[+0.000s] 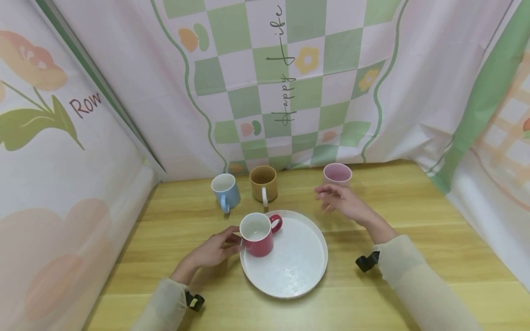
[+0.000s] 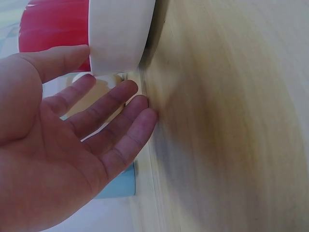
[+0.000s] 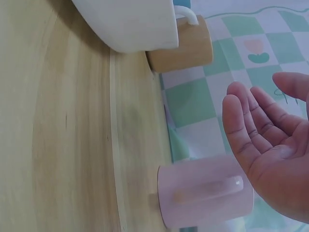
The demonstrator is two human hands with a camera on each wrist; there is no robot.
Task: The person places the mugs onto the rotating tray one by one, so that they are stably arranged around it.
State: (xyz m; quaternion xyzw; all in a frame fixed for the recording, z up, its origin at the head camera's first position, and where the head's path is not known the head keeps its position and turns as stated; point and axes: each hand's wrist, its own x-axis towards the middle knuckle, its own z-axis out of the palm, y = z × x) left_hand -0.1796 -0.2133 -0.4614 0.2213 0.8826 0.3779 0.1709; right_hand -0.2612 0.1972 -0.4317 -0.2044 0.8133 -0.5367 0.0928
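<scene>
A red mug [image 1: 259, 243] with a white inside stands upright on the left part of a round white tray [image 1: 298, 271]. Its handle points to the back right. Beside the mug's left side is my left hand [image 1: 216, 247], fingers loosely extended and palm turned to the mug. In the left wrist view the thumb lies against the red mug [image 2: 55, 29] or just in front of it; I cannot tell whether they touch. My right hand [image 1: 341, 202] hovers with relaxed fingers and holds nothing. Just behind it stands a pink mug [image 1: 337, 174], partly hidden by the hand in the head view.
Behind the tray stand a light blue mug [image 1: 227, 191] and a brown mug [image 1: 263, 184] with a white handle, side by side. All this is on a wooden table [image 1: 186, 230]. A checked, printed curtain [image 1: 269, 92] hangs along the table's back edge.
</scene>
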